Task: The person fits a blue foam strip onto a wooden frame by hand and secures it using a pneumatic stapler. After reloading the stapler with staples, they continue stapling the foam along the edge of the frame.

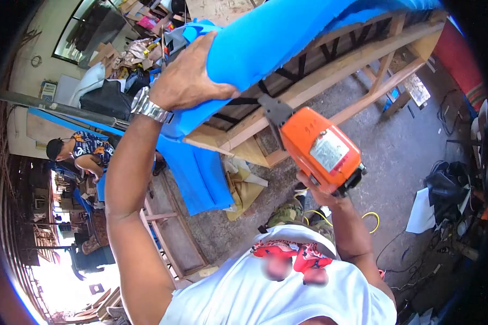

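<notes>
My left hand (187,78), with a metal watch at the wrist, grips the edge of a blue foam sheet (265,43). Its thumb is on the near side and its fingers reach over the top. The foam is draped along a wooden frame (309,89) with black straps across its inside. In my right hand (317,187) is an orange staple gun (322,146), held by its handle. The gun's dark nose points up at the frame's near rail, just below the foam edge. Part of the handle is hidden behind the gun's body.
A blue foam piece (198,176) hangs below the frame, beside brown sheet material (244,189). A yellow hose (371,219) shows near my right forearm. Another person (87,154) bends over at the left. Black material (447,187) lies on the right. Clutter (138,51) is piled at the back.
</notes>
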Demonstrator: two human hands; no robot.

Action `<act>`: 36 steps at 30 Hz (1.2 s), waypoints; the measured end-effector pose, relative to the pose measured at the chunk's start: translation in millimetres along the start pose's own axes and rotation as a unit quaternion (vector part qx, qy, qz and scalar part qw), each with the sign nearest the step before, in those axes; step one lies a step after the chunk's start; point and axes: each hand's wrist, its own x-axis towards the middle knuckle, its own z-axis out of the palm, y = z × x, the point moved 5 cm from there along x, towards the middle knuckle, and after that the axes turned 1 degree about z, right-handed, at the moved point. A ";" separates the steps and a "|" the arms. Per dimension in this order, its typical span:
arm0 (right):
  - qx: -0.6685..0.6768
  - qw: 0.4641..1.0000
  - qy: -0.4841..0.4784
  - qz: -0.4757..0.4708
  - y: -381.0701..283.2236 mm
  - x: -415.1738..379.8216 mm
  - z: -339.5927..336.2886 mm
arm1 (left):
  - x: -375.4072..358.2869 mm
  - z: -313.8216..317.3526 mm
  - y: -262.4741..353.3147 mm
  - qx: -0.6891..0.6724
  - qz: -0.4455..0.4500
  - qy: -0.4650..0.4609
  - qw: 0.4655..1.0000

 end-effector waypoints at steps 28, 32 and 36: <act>-0.094 0.983 0.142 -0.067 -25.8 37.4 35.5 | -9.7 11.9 -1.6 0.102 0.021 0.039 0.994; -0.131 0.982 0.122 -0.063 -36.8 42.5 36.4 | -11.2 12.4 -2.4 0.123 0.039 0.066 0.989; -0.185 0.970 0.129 -0.087 -46.3 51.7 38.4 | -11.1 10.5 -2.0 0.110 0.033 0.047 0.992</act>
